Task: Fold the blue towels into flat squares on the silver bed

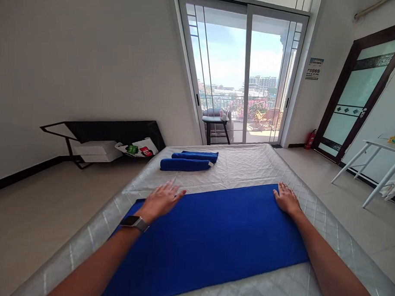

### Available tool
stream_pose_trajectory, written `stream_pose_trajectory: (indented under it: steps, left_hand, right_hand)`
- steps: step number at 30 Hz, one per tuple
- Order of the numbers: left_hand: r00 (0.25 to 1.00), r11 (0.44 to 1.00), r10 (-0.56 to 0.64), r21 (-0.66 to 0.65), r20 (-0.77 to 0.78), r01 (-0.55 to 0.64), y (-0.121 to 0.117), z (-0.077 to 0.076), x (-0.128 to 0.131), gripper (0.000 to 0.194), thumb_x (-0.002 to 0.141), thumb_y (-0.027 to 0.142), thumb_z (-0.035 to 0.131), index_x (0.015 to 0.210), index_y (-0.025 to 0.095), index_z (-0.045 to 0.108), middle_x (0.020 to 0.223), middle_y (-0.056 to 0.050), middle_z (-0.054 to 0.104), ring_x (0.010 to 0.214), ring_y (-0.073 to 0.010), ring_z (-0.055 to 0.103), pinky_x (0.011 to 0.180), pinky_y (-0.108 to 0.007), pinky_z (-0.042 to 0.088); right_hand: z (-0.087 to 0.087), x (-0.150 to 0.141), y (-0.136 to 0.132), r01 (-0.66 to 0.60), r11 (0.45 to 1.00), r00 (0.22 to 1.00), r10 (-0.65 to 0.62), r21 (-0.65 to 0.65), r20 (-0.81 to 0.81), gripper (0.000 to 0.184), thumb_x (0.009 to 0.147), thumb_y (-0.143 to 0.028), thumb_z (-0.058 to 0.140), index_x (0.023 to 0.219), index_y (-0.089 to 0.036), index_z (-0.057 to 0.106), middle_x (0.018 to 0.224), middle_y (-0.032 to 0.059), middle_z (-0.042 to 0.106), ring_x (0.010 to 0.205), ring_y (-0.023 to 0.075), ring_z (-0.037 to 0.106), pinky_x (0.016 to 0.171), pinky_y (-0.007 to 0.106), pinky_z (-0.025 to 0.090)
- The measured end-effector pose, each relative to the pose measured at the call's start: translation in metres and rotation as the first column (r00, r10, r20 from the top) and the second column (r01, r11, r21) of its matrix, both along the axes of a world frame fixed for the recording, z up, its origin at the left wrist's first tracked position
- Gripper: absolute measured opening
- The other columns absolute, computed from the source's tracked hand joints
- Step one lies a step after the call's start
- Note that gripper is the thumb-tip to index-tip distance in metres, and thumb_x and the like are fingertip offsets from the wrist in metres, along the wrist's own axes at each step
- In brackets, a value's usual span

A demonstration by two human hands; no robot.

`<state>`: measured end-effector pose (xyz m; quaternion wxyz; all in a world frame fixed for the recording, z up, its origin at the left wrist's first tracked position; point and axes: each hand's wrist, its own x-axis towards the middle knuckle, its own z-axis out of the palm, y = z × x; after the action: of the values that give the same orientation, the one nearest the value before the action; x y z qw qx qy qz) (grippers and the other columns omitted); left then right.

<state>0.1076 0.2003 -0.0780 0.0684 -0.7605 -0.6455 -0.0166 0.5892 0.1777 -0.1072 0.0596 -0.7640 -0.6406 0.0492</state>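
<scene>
Our left hand (162,201), released, at the far edge of the blue cloth (227,231), our right hand (287,199), released, on its far-right corner

The cloth (220,235) across the lower centre is plain deep blue. Two rolls (185,165) above it, left of centre, match that blue; the nearer one shows a white tag (210,164). The mattress (245,165) is silvery grey, quilted in diamonds. At lower left, the watch (135,222) has a black face and grey band. At mid-left, the bench (114,130) is black, the box (93,151) white, the cushion (137,148) white with green and red prints. At right, the extinguisher (310,139) is red, the door (339,84) dark brown around pale green panes.
</scene>
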Motion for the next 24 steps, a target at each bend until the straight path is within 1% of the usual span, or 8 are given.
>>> stream_pose_trajectory:
  steps: [2, 5, 7, 9, 13, 20, 22, 24]
  left_hand:
    - [0.986, 0.988, -0.146, -0.040, 0.082, 0.149, -0.007, 0.003, 0.077, 0.066, 0.100, 0.053, 0.023, 0.144, 0.014, 0.053, 0.153, -0.016, 0.050, 0.145, -0.0297, 0.042, 0.120, -0.046, 0.033]
    - [0.934, 0.946, -0.308, -0.048, 0.180, 0.321, -0.021, -0.010, 0.171, 0.065, 0.102, 0.056, 0.022, 0.150, 0.019, 0.046, 0.160, -0.013, 0.040, 0.150, -0.0273, 0.032, 0.123, -0.045, 0.027]
    - [0.925, 0.937, -0.316, -0.085, 0.212, 0.340, -0.027, -0.020, 0.204, 0.067, 0.102, 0.059, 0.020, 0.154, 0.022, 0.039, 0.163, -0.010, 0.034, 0.153, -0.0261, 0.026, 0.125, -0.046, 0.023]
    - [0.932, 0.939, -0.285, -0.131, 0.222, 0.318, -0.027, -0.028, 0.209, 0.067, 0.102, 0.060, 0.019, 0.156, 0.024, 0.034, 0.165, -0.009, 0.030, 0.154, -0.0257, 0.021, 0.125, -0.048, 0.020]
    - [0.962, 0.956, -0.207, -0.174, 0.180, 0.238, -0.016, -0.033, 0.152, 0.066, 0.102, 0.060, 0.022, 0.157, 0.026, 0.032, 0.166, -0.009, 0.026, 0.154, -0.0259, 0.019, 0.125, -0.048, 0.019]
    - [0.996, 0.991, 0.077, -0.110, 0.054, -0.071, -0.010, -0.055, -0.052, 0.063, 0.102, 0.050, 0.021, 0.156, 0.021, 0.034, 0.162, -0.013, 0.036, 0.151, -0.0277, 0.030, 0.120, -0.049, 0.028]
    - [0.997, 0.997, 0.067, -0.042, 0.035, -0.066, -0.012, -0.065, -0.096, 0.061, 0.101, 0.047, 0.023, 0.153, 0.022, 0.040, 0.159, -0.011, 0.043, 0.149, -0.0279, 0.035, 0.118, -0.050, 0.032]
    - [0.998, 0.999, 0.038, 0.028, 0.042, -0.039, -0.013, -0.073, -0.118, 0.059, 0.100, 0.047, 0.025, 0.151, 0.024, 0.045, 0.156, -0.009, 0.048, 0.147, -0.0275, 0.038, 0.117, -0.049, 0.034]
  right_hand:
    - [0.000, 0.000, 0.000, 0.004, 1.000, 1.000, -0.004, -0.005, 0.000, 0.068, 0.102, -0.041, 0.021, 0.158, -0.003, 0.026, 0.165, 0.0130, 0.025, 0.154, 0.0213, 0.020, 0.125, 0.039, 0.014]
    - [0.000, 0.000, 0.000, 0.005, 1.000, 1.000, -0.005, -0.012, 0.002, 0.067, 0.102, -0.041, 0.021, 0.159, -0.004, 0.025, 0.166, 0.0122, 0.025, 0.154, 0.0205, 0.019, 0.125, 0.038, 0.013]
    - [-0.001, 0.000, 0.001, 0.010, 1.000, 1.000, -0.010, -0.022, 0.004, 0.067, 0.103, -0.042, 0.020, 0.159, -0.006, 0.024, 0.166, 0.0113, 0.024, 0.154, 0.0196, 0.019, 0.125, 0.037, 0.012]
    - [-0.003, 0.001, 0.002, 0.019, 0.999, 1.000, -0.019, -0.032, 0.003, 0.067, 0.103, -0.044, 0.019, 0.160, -0.007, 0.023, 0.166, 0.0107, 0.024, 0.154, 0.0190, 0.019, 0.125, 0.036, 0.011]
    - [-0.008, 0.003, 0.005, 0.020, 1.000, 1.000, -0.020, -0.020, 0.016, 0.068, 0.103, -0.045, 0.019, 0.160, -0.007, 0.023, 0.166, 0.0108, 0.025, 0.153, 0.0199, 0.020, 0.125, 0.036, 0.012]
    - [-0.009, 0.004, 0.004, 0.005, 1.000, 0.999, -0.004, -0.007, 0.046, 0.068, 0.103, -0.043, 0.019, 0.159, -0.005, 0.025, 0.166, 0.0113, 0.025, 0.153, 0.0207, 0.021, 0.125, 0.037, 0.013]
    - [-0.009, 0.005, 0.004, 0.008, 1.000, 0.999, -0.008, -0.007, 0.054, 0.068, 0.102, -0.042, 0.020, 0.159, -0.005, 0.024, 0.166, 0.0112, 0.025, 0.153, 0.0206, 0.021, 0.125, 0.037, 0.014]
    - [-0.011, 0.007, 0.006, 0.008, 1.000, 0.998, -0.008, 0.000, 0.058, 0.068, 0.102, -0.043, 0.020, 0.159, -0.006, 0.025, 0.166, 0.0098, 0.025, 0.153, 0.0207, 0.021, 0.125, 0.037, 0.015]
